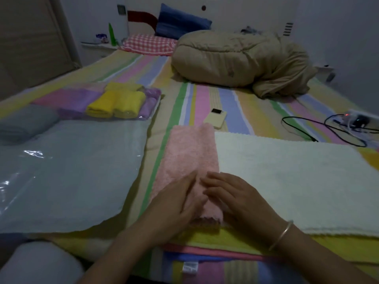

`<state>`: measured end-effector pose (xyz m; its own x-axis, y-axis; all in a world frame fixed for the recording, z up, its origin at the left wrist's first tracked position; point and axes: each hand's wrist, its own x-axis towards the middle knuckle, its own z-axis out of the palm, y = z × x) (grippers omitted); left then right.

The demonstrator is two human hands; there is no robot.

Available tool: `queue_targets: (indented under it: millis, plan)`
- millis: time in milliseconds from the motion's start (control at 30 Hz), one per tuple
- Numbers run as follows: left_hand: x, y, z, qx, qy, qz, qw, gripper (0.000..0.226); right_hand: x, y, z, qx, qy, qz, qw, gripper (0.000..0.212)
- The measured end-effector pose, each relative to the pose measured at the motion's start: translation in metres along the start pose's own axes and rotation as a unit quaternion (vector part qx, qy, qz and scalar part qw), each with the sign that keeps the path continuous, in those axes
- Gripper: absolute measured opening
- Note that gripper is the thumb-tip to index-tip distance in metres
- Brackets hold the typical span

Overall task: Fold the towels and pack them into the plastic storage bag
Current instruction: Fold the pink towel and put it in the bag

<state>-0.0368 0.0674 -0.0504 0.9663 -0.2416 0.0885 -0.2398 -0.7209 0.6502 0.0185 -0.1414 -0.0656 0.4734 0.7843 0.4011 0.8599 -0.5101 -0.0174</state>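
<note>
A pink towel (190, 154), folded into a long narrow strip, lies on the striped bed in front of me. My left hand (176, 203) and my right hand (235, 198) rest flat on its near end with fingers straight, fingertips almost meeting. A white towel (297, 181) lies spread out to the right, its left edge touching the pink one. A large grey-blue towel (78, 171) lies flat to the left under clear plastic (12, 177). Farther left at the back, a plastic storage bag (152, 107) holds folded yellow (117, 104) and purple towels (71, 98).
A small cream device (215, 119) lies beyond the pink towel. A bundled tan quilt (235, 60) and pillows fill the head of the bed. Black cables and a power strip (352, 119) sit at the right edge. A folded grey towel (24, 121) lies at far left.
</note>
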Motion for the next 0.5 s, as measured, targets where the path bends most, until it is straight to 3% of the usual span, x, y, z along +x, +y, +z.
queue_targets:
  millis: [100, 167, 267, 367, 433, 500]
  plan:
    - [-0.004, -0.001, -0.004, 0.014, -0.008, 0.03, 0.999, 0.094, 0.0, -0.003, 0.005, 0.051, 0.035, 0.008, 0.998, 0.034]
    - [-0.005, -0.005, -0.001, 0.068, 0.02, 0.076, 0.995, 0.092, 0.001, -0.002, 0.005, 0.102, 0.065, 0.057, 0.991, 0.036]
    - [-0.008, -0.009, -0.002, 0.094, 0.116, 0.07, 0.986, 0.06, -0.002, 0.003, -0.003, 0.152, 0.1, 0.118, 0.976, 0.037]
    - [-0.014, -0.001, -0.013, 0.02, 0.194, 0.075, 0.978, 0.03, -0.006, 0.003, -0.024, 0.206, 0.14, 0.159, 0.955, 0.028]
    - [-0.02, 0.008, -0.02, -0.05, 0.211, 0.086, 0.972, 0.015, -0.011, -0.002, -0.039, 0.248, 0.16, 0.182, 0.938, 0.021]
    - [-0.026, 0.017, -0.024, -0.136, 0.197, 0.089, 0.967, 0.011, -0.018, -0.008, -0.047, 0.311, 0.174, 0.224, 0.907, 0.03]
